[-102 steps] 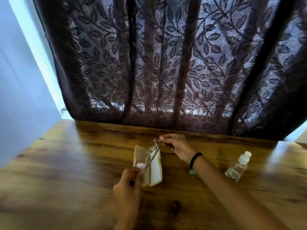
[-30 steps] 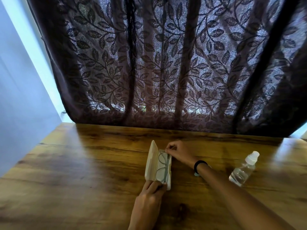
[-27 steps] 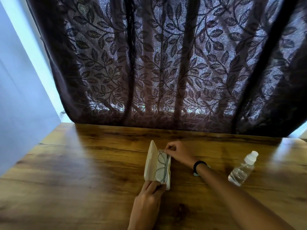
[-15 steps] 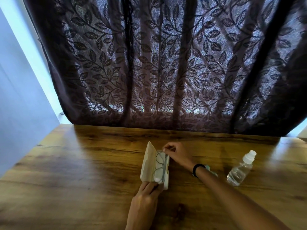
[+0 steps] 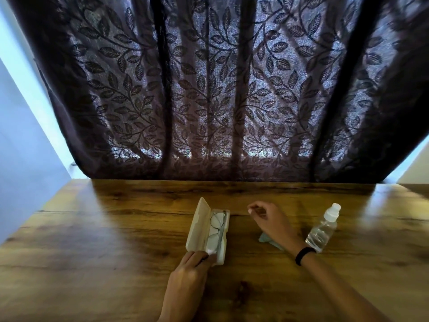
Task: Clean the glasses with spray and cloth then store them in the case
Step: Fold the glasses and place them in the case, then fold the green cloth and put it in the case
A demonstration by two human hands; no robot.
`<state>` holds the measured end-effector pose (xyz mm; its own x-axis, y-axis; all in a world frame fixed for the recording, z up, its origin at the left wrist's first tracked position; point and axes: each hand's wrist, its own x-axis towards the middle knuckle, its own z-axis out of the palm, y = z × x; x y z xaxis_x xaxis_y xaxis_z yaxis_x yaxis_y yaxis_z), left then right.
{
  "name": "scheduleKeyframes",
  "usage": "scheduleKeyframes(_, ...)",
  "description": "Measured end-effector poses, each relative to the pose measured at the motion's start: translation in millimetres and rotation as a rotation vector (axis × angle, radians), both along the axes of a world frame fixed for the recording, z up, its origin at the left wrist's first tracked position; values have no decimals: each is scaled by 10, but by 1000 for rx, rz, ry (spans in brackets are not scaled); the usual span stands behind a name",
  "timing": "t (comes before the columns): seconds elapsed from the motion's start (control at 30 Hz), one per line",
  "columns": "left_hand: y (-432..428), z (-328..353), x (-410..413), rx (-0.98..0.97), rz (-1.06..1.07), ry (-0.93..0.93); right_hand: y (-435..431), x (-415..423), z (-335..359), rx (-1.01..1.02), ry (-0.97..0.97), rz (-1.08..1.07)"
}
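A cream glasses case [image 5: 199, 225] lies open on the wooden table [image 5: 116, 240], its lid standing up on the left. The thin-framed glasses [image 5: 217, 231] lie folded inside the case. My left hand [image 5: 189, 273] rests at the near end of the case, fingers touching its edge. My right hand [image 5: 269, 219] hovers to the right of the case, fingers loosely curled, holding nothing. A clear spray bottle [image 5: 323, 227] with a white cap stands further right. A pale green cloth [image 5: 264, 238] peeks out from under my right wrist.
A dark curtain [image 5: 220, 89] with a leaf pattern hangs along the table's far edge. A pale wall [image 5: 21, 159] stands at the left. A black band [image 5: 304, 254] circles my right wrist.
My right hand has let go of the glasses and drawn away to the right of the case. The glasses now lie in the case. My left hand stays at the near end.
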<state>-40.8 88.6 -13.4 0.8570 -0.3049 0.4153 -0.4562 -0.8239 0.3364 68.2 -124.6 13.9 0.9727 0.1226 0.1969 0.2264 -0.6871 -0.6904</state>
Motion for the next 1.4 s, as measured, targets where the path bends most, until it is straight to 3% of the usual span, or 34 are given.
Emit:
scheduleKeyframes(0.17, -43, 95, 28, -12, -46, 26, -330, -251, 4, -12, 6, -100)
scheduleKeyframes(0.53, -787, 149, 490, -81, -137, 62, -580, -549, -310, -247, 96, -202)
scheduleKeyframes(0.77, -1147, -56, 770, 55, -126, 197, -542, -586, -400, -222, 13, -264)
scheduleKeyframes(0.9, -1222, -95, 807, 152, -191, 134, -541, -569, -393, -163, 12, -269)
scheduleKeyframes(1.07, -1270, -119, 809, 122, -239, 145, -545, -559, -382, -139, 18, -291)
scheduleKeyframes(1.2, -1272, -122, 807, 50, -247, 188, -539, -544, -327, 8, 48, -283)
scheduleKeyframes(1.4, -1261, -10, 812, -145, -198, 229, -530, -530, -156, 472, 186, -291)
